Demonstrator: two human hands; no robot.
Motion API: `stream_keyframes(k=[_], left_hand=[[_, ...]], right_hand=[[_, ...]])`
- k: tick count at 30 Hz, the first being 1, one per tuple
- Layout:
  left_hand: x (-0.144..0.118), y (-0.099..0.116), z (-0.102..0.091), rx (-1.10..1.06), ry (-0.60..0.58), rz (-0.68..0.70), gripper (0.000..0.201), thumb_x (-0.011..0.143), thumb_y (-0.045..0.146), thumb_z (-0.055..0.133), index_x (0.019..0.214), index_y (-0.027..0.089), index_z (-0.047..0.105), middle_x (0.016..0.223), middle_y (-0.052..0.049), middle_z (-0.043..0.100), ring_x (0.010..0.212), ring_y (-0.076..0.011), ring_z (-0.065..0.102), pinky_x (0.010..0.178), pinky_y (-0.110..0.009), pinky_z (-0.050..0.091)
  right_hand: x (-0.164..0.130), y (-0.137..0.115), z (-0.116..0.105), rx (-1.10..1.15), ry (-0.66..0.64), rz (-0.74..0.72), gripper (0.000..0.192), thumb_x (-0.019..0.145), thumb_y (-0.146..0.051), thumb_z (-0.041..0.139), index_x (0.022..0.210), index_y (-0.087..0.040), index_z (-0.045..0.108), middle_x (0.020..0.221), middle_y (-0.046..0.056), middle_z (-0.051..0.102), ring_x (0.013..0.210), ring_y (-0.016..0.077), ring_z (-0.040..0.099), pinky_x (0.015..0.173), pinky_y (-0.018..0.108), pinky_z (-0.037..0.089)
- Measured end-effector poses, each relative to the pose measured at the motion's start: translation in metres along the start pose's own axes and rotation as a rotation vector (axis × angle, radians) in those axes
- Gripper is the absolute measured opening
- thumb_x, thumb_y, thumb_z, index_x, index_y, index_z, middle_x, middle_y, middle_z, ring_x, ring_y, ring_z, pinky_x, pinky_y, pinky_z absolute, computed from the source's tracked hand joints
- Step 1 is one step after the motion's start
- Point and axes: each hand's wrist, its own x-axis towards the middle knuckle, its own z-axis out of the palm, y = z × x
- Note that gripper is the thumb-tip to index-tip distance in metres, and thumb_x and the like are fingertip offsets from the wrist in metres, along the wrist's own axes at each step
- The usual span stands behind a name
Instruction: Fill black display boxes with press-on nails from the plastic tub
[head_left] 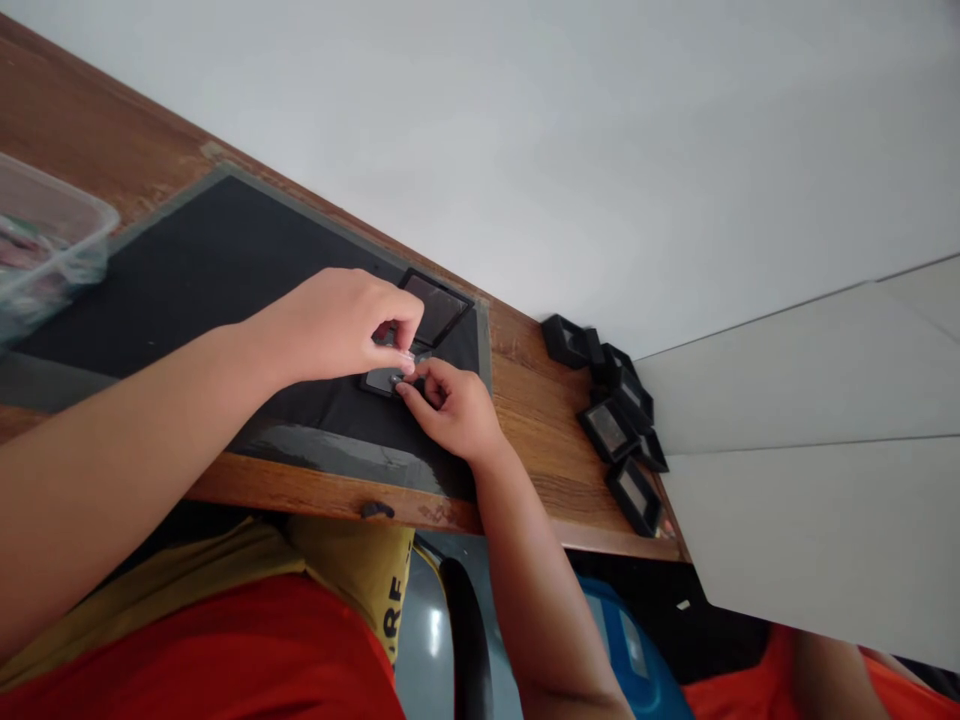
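— Black mat (225, 260), grey along its border, with a glossy grey sheen at the near edge.
— And under it?
— Reddish-brown wooden table (540, 420), grain streaked darker, a pale worn patch near the far edge.
— Small open case (420, 330) between the hands?
— Black frame, dark greyish glossy panel inside.
— Same for the pile of cases (619, 430) at the table's end?
— Black frames, grey glossy faces.
— Container (45, 240)?
— Clear, faintly frosted, pink and green showing inside.
— Wall (525, 120)?
— Plain pale grey-white.
— Clothing (225, 640)?
— Red over mustard yellow, dark lettering on the yellow.
— Below the table?
— Blue bin (630, 650), partly hidden.
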Motion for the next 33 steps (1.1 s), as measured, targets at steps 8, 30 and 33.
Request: stream_keyframes(k=[8,30,33], left_hand=[[0.000,-0.002,0.001,0.029,0.033,0.033,0.014,0.081,0.025,0.074,0.071,0.022,0.065,0.072,0.003,0.065,0.067,-0.0150,0.056,0.063,-0.030,0.034],[-0.001,0.007,0.014,-0.090,-0.033,0.056,0.007,0.079,0.023,0.070,0.086,0.023,0.067,0.078,0.004,0.071,0.069,-0.0139,0.062,0.066,-0.028,0.040],[-0.001,0.006,0.015,-0.074,-0.041,0.069,0.006,0.081,0.024,0.070,0.086,0.023,0.067,0.078,0.004,0.070,0.070,-0.0137,0.062,0.067,-0.028,0.039]], right_hand=[[0.001,0.005,0.002,0.093,-0.010,0.010,0.032,0.096,-0.045,0.066,0.077,-0.020,0.062,0.054,-0.010,0.037,0.052,0.0081,0.033,0.058,0.025,0.029],[0.000,0.002,0.002,0.474,0.213,-0.217,0.020,0.087,-0.035,0.084,0.098,-0.021,0.078,0.063,-0.006,0.053,0.055,0.0082,0.040,0.054,0.025,0.036],[-0.001,0.000,0.005,0.504,0.202,-0.167,0.021,0.088,-0.039,0.083,0.093,-0.020,0.078,0.062,-0.005,0.054,0.055,0.0082,0.040,0.054,0.025,0.036]])
